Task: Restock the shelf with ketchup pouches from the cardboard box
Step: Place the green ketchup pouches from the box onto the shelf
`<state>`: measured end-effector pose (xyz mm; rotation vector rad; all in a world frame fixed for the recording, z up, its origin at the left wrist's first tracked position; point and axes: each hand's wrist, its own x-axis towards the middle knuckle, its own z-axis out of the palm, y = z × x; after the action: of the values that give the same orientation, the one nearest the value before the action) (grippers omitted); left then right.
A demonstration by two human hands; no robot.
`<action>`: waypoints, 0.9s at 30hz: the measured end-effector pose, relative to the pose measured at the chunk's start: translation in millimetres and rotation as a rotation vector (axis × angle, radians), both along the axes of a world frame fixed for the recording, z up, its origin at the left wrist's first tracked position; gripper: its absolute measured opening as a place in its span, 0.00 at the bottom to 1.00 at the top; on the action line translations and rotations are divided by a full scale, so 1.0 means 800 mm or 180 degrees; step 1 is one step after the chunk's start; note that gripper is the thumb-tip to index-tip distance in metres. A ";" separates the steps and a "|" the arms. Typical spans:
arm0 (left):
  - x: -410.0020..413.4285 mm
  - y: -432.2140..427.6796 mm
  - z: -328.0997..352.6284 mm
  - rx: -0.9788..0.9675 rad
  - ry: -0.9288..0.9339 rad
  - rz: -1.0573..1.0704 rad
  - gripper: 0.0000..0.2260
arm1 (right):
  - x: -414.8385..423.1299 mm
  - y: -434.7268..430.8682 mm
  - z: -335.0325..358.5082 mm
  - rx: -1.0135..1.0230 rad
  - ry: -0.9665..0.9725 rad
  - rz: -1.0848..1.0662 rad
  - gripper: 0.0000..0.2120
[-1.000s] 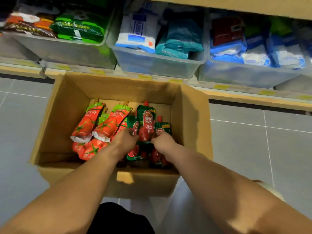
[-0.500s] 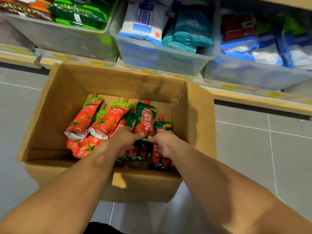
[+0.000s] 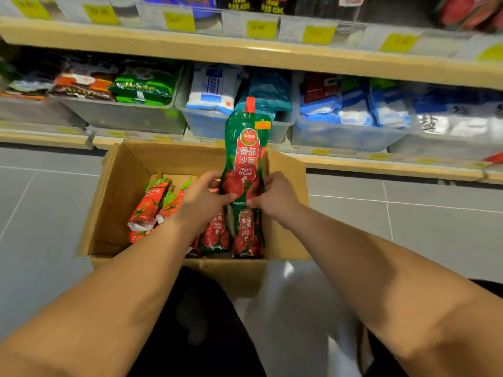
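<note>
Two hands on one pouch (image 3: 246, 156) here. Left hand (image 3: 202, 198) pinches its lower left edge, right hand (image 3: 275, 195) pinches the lower right edge, thumbs on the front, so it's clamped between them and held upright with the red cap on top. It's the green one with tomatoes and "TOMATO KETCHUP" printed on it, lifted clear above the box (image 3: 122, 186), top end up in front of the bins.

Straight below the hands, two more green pouches (image 3: 246, 235) stand at the near wall of the box. Off to the left of the left hand there's a bunch of orange-red pouches (image 3: 148, 205) leaning against each other, spouts pointing away. Box sits open on the grey tile floor (image 3: 408, 227), flaps up.

Beyond the hands is the shelf (image 3: 245, 54), wood-coloured edge with yellow price tags (image 3: 261, 29) above it. Under it, clear bins (image 3: 340, 134) stuffed with bagged stuff: green packs to the left, white and blue bags behind and to the right of the pouch. Print on those is too blurry to read.
</note>
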<state>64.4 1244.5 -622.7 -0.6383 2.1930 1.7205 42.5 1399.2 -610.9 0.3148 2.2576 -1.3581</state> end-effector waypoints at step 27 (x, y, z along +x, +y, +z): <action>-0.270 0.462 0.187 -0.1050 0.2600 -0.0089 0.12 | -0.232 0.428 0.176 0.0575 0.2890 -0.0766 0.15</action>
<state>-151.9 1614.2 -472.9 0.0850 3.0409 1.8199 -143.3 1741.5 -470.5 0.0070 3.1754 -1.6360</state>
